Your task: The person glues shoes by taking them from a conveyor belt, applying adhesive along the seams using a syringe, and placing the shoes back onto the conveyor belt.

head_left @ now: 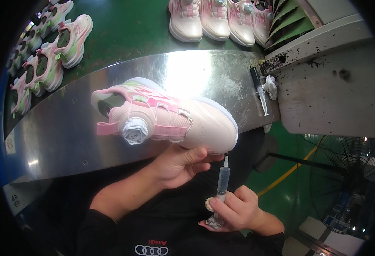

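Observation:
A pink and white sneaker with a white dial and thin laces is tilted above the metal table, its toe to the right. My left hand grips it from below near the toe, the thumb showing along the near edge of the sole. In my right hand is a clear syringe held upright, its thin tip at the sneaker's near sole edge by the toe. Whether the tip touches the sneaker I cannot tell. A crumpled whitish wad is also in the right hand, against the syringe's lower end.
The shiny metal table curves across the front. On its right lie a dark-filled syringe and a crumpled white tissue. Sneakers stand on the green surface behind, with more in rows at far left. A fan stands at right.

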A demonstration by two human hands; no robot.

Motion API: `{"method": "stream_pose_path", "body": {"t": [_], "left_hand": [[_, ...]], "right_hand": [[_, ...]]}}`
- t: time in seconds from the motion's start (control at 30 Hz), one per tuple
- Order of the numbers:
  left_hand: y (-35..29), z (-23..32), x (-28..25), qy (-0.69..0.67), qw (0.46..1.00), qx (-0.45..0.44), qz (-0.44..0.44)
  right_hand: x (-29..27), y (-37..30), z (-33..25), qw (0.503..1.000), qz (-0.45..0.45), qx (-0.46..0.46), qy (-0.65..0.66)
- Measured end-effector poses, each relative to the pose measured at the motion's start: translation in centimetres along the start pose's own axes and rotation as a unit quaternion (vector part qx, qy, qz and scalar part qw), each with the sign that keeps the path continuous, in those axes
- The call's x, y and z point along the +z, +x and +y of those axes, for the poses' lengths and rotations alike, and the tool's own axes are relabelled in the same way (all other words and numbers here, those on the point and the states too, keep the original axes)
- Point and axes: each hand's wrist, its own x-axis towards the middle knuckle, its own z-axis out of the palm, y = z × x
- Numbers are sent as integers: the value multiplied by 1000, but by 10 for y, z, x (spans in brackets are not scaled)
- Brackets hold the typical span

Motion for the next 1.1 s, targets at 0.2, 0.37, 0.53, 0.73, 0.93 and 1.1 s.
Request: {"method": "stream_pose_path", "body": {"t": [0.2,0.37,0.53,0.73,0.93,1.1], "left_hand": [[-2,1,-14,-12,1000,-18,-2],[-62,-6,-31,-47,998,13,39],[-139,37,-8,102,973,69,196],[-73,100,-22,253,934,184,171],[26,165,-8,280,922,173,202],[-46,212,-32,439,771,379,262]], "right_hand": [[8,-26,14,990,121,-63,-40],[11,-8,69,997,76,7,-30],[45,35,111,991,122,43,20],[68,69,121,984,164,40,50],[73,71,125,981,174,68,60],[71,75,126,982,172,69,39]]}}
